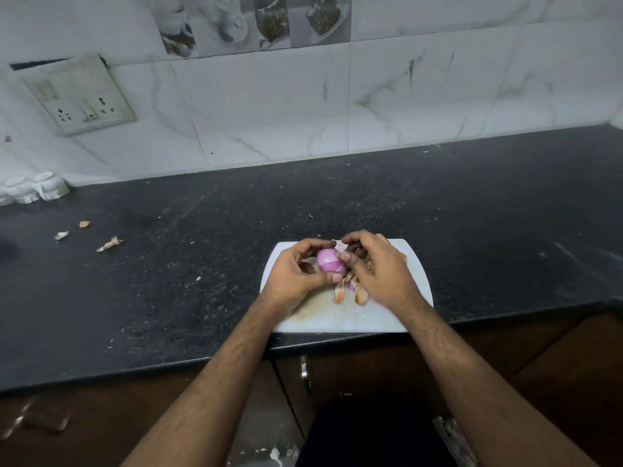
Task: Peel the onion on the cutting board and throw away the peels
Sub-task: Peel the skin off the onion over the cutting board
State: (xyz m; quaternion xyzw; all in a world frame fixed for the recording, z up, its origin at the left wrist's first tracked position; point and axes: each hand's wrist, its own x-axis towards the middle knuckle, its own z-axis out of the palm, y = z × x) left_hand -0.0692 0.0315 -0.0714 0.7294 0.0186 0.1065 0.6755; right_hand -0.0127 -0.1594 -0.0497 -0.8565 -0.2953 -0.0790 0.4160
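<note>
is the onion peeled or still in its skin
Mostly peeled: the onion, gripped by the left hand, shows glossy purple flesh, while the right hand pinches its end. Loose peels lie beneath.

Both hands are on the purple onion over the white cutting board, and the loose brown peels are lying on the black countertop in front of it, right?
Not quite. The head view shows the loose brown peels lying on the white cutting board, under the hands, not on the countertop.

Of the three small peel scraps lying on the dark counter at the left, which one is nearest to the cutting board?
The long pale curled peel scrap, rightmost and nearest the white cutting board.
</note>
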